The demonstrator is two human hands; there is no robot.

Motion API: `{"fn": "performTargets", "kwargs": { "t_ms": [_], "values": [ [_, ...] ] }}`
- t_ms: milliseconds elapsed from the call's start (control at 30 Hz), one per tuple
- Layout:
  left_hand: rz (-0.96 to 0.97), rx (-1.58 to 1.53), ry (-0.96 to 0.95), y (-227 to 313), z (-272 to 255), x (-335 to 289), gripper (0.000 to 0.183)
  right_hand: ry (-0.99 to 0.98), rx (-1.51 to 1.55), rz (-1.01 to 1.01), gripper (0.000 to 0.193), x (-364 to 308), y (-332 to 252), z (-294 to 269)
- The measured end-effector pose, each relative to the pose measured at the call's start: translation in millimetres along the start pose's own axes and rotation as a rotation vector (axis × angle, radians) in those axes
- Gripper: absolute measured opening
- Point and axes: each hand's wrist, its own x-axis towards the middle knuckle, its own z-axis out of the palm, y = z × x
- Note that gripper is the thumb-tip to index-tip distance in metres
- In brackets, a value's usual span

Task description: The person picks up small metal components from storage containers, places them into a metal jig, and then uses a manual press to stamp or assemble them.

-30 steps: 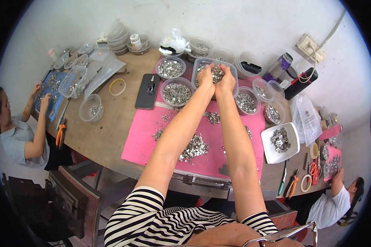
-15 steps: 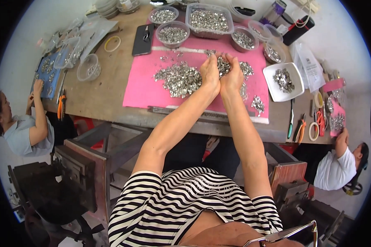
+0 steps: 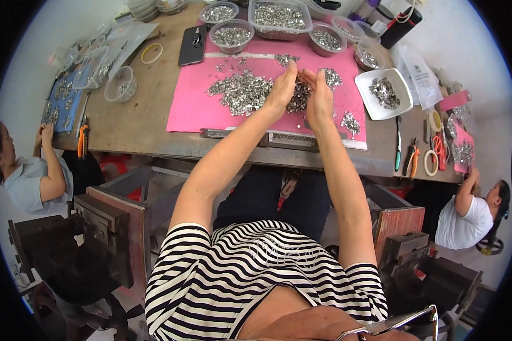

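My left hand (image 3: 281, 90) and my right hand (image 3: 321, 101) stand apart over a pink mat (image 3: 190, 108), fingers stretched and palms facing each other. Both are open. Between them lies a small heap of shiny silver metal pieces (image 3: 299, 98), partly hidden by the hands. A larger pile of the same pieces (image 3: 242, 94) spreads just left of my left hand. Beyond my right hand sits another cluster (image 3: 330, 78), and a little group of pieces (image 3: 350, 122) is near the mat's right front corner. Single pieces are too small to make out.
Tubs of pieces, including a rectangular container (image 3: 279, 33), line the mat's far edge. A white square dish (image 3: 407, 94) stands right, a black phone (image 3: 193, 45) far left. Pliers (image 3: 83, 139) and tape rolls (image 3: 152, 53) lie about. Two people work at either side.
My hands were cupped together around a handful of pieces; now they have parted, and those pieces lie in a heap between them. The whole view has shifted slightly.
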Motion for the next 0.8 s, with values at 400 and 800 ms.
{"fn": "performTargets", "kwargs": {
  "t_ms": [400,800],
  "values": [
    [0.159,0.51,-0.201,18.5,-51.8,-36.6,0.068,-0.327,-0.455,-0.126,0.038,-28.5,-34.8,-51.2],
    [0.446,1.374,-0.389,3.4,-60.8,-94.6,0.044,-0.372,-1.104,-0.55,0.012,-64.6,-18.7,-58.8]
  ]
}}
